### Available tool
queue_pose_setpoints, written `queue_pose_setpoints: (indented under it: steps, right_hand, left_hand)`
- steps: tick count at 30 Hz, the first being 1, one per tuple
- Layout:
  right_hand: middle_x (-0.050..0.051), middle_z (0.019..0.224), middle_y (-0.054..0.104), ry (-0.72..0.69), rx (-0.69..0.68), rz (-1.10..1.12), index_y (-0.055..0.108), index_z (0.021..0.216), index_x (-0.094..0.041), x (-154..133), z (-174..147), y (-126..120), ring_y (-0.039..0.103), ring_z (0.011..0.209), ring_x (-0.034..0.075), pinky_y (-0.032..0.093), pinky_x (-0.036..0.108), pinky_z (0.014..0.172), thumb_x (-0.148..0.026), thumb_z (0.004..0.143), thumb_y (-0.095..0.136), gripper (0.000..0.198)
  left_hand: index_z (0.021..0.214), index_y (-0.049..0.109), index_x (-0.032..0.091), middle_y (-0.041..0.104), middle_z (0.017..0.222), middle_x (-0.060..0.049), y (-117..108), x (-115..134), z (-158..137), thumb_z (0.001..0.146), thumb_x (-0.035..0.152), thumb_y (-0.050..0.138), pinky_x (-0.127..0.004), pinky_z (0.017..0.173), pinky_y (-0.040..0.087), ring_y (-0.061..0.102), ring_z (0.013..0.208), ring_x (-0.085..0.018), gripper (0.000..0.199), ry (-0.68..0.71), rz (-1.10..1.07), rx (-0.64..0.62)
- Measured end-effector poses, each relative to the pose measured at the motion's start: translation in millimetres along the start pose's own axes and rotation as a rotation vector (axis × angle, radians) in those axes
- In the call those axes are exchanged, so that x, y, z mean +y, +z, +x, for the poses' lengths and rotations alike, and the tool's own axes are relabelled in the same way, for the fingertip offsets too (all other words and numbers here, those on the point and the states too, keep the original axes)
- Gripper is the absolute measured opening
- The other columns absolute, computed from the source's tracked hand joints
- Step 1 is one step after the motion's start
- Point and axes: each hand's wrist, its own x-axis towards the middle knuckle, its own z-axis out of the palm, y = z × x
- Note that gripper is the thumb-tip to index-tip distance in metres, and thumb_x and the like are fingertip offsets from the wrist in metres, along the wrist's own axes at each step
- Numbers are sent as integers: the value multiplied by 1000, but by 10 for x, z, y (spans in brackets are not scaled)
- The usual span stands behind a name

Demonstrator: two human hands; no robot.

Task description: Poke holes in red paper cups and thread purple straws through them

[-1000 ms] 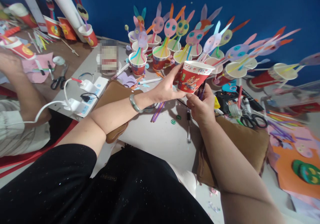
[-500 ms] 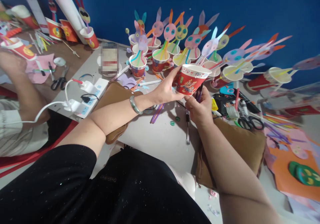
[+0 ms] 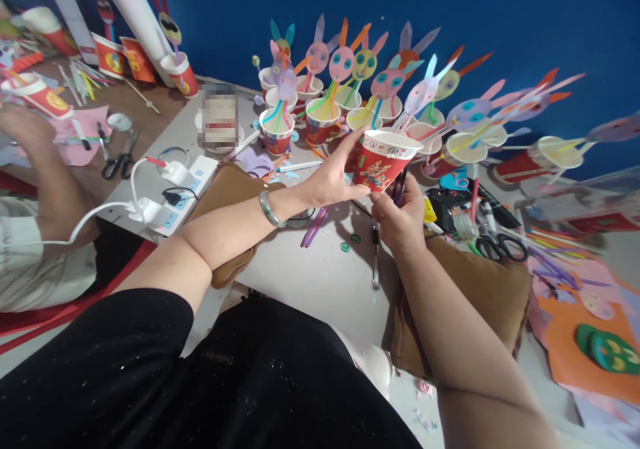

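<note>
A red paper cup point(image 3: 383, 163) with a white rim and a printed figure is raised over the table, its mouth tilted up. My left hand point(image 3: 333, 179) grips it from the left side, thumb low and fingers behind. Under the cup's lower right, my right hand point(image 3: 404, 219) is closed, thumb and forefinger meeting at the base. A narrow dark object point(image 3: 400, 185) shows between its fingers, too hidden by the cup to name. Below the hands lie a pen point(image 3: 375, 255), two small green discs point(image 3: 345, 247) and purple sticks point(image 3: 315, 227).
Several cups with rabbit-faced paper figures point(image 3: 342, 63) line the blue wall. A power strip point(image 3: 187, 195) lies left, a brown cushion point(image 3: 480, 289) right, with black-handled scissors point(image 3: 503, 245) beyond. Another person's arm point(image 3: 65, 175) rests at the far left.
</note>
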Motion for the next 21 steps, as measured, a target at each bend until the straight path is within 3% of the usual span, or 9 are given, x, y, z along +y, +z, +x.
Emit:
queue_pose_setpoints:
  steps: [6,9,16,21]
  right_hand:
    - [3,96,64,-94,69,11,60,106,-30,6,16,18,68,86,23,51,28,50,-58,61,94,63]
    - [3,95,65,-91,73,5,61,107,-30,7,17,12,68,87,24,50,29,50,-59,60,94,64]
    - [2,94,64,-83,53,-9,58,107,-31,-12,11,10,67,81,22,49,28,49,-60,60,94,66]
    - [3,95,64,-79,61,-7,58,108,-31,-10,14,17,67,80,21,49,28,49,-61,59,94,67]
  left_hand:
    - [161,-33,23,-1,177,-20,14,30,-4,94,51,57,-57,131,30,17,165,-40,115,67,17,-4]
    - [163,-26,23,2,177,-19,36,-24,1,89,51,60,-56,130,31,17,165,-40,117,109,-3,32]
    - [163,-29,24,9,176,-21,43,12,-14,92,40,62,-53,129,35,27,163,-37,116,60,27,37]
    - [162,-31,26,5,177,-18,51,-10,-4,91,29,59,-58,131,31,19,166,-38,115,47,47,67]
